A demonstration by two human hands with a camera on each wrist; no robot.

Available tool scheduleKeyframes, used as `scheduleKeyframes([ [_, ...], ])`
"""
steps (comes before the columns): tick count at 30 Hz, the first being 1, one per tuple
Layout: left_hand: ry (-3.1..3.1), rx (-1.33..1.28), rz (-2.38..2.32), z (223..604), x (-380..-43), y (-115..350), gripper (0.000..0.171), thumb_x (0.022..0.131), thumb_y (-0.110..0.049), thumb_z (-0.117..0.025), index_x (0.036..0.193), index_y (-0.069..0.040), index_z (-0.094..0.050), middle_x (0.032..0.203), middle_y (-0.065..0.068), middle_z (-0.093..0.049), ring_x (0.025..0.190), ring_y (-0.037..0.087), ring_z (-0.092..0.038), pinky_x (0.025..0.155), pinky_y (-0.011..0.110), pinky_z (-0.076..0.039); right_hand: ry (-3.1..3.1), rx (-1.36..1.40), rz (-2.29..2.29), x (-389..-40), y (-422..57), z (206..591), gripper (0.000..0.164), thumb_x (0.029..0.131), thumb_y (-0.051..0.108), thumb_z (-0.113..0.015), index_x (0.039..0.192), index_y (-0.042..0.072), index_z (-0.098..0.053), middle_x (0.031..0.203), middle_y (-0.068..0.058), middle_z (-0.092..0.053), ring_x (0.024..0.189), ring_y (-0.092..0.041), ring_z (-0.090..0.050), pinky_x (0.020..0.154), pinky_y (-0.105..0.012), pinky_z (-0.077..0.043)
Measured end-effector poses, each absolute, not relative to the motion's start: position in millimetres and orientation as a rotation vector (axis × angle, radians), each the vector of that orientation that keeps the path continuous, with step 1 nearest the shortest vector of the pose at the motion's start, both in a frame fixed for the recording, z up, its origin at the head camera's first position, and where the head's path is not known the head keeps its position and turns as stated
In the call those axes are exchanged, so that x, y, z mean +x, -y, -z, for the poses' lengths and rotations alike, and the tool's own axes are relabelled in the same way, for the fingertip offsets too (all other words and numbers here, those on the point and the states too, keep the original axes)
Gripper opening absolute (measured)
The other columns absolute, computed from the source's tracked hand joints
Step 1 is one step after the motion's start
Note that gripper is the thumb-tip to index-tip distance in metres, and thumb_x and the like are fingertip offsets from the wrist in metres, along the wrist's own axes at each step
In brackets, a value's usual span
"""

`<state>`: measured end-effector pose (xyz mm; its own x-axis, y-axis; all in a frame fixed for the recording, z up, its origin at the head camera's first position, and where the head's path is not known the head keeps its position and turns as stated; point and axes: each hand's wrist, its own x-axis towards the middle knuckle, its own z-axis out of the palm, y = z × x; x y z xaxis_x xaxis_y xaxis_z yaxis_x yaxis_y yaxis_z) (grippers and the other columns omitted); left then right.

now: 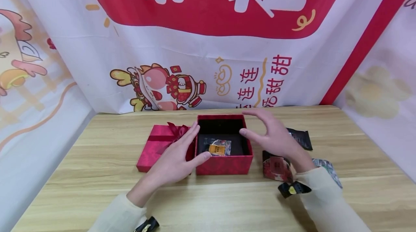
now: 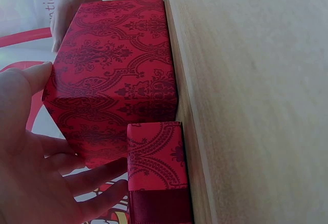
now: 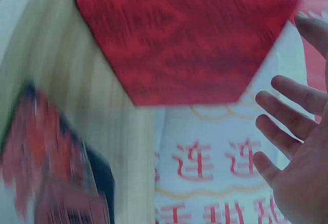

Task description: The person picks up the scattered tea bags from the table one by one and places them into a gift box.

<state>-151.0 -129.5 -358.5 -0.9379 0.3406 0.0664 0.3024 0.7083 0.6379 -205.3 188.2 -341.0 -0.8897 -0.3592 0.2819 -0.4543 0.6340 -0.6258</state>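
Note:
A red patterned gift box (image 1: 224,166) stands uncovered on the table, its inside black. On its floor lies a small packet (image 1: 217,148) with an orange label. My left hand (image 1: 173,159) is at the box's left side, fingers extended and the thumb by the front left corner. In the left wrist view its fingers spread along the box wall (image 2: 113,65), beside the lid. Above the right rim hovers my right hand (image 1: 276,134), fingers apart and nothing held. The right wrist view shows that hand (image 3: 302,152) with a gap between fingers and box.
Left of the box lies the red lid (image 1: 152,152) with a dark red ribbon bow. A red-and-black packet (image 1: 276,167), a black packet (image 1: 302,138) and a patterned packet (image 1: 328,170) lie on the right, partly under my right arm. A printed cloth (image 1: 208,51) hangs behind the table.

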Motion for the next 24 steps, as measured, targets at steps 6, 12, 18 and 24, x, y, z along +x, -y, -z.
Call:
scheduleKeyframes([
  [6, -2.836, 0.540, -1.068, 358.7, -151.3, 129.4, 0.091, 0.099, -0.066, -0.062, 0.171, -0.035, -0.015, 0.180, -0.013, -0.010, 0.167, 0.026, -0.020, 0.126, 0.068, -0.031, 2.697, 0.585, -1.077, -206.2, -228.3, 335.3, 0.062, 0.099, 0.042, -0.075, 0.153, 0.020, -0.055, 0.157, -0.008, -0.054, 0.147, -0.036, -0.047, 0.116, -0.073, -0.039],
  [12, -2.842, 0.521, -1.060, 358.0, -150.1, 131.6, 0.092, 0.098, -0.069, -0.061, 0.171, -0.035, -0.016, 0.180, -0.014, -0.010, 0.166, 0.024, -0.020, 0.127, 0.066, -0.032, 2.710, 0.468, -1.081, -203.3, -262.9, 328.1, 0.069, 0.097, 0.041, -0.077, 0.156, 0.016, -0.052, 0.158, -0.017, -0.052, 0.147, -0.043, -0.045, 0.116, -0.077, -0.033],
  [18, -2.840, 0.524, -1.071, 357.9, -149.7, 130.2, 0.090, 0.099, -0.063, -0.064, 0.171, -0.035, -0.017, 0.179, -0.015, -0.010, 0.167, 0.025, -0.020, 0.126, 0.067, -0.033, 2.699, 0.391, -1.108, -202.9, -300.0, 328.5, 0.072, 0.097, 0.033, -0.079, 0.160, 0.018, -0.048, 0.161, -0.019, -0.049, 0.146, -0.032, -0.041, 0.118, -0.076, -0.030],
  [24, -2.842, 0.516, -1.069, 356.6, -149.0, 131.4, 0.091, 0.099, -0.064, -0.064, 0.171, -0.035, -0.017, 0.179, -0.015, -0.011, 0.166, 0.025, -0.021, 0.125, 0.067, -0.034, 2.700, 0.308, -1.104, -204.2, -321.8, 334.0, 0.072, 0.097, 0.037, -0.077, 0.161, 0.023, -0.046, 0.159, -0.015, -0.051, 0.126, 0.011, -0.039, 0.122, -0.070, -0.031],
])
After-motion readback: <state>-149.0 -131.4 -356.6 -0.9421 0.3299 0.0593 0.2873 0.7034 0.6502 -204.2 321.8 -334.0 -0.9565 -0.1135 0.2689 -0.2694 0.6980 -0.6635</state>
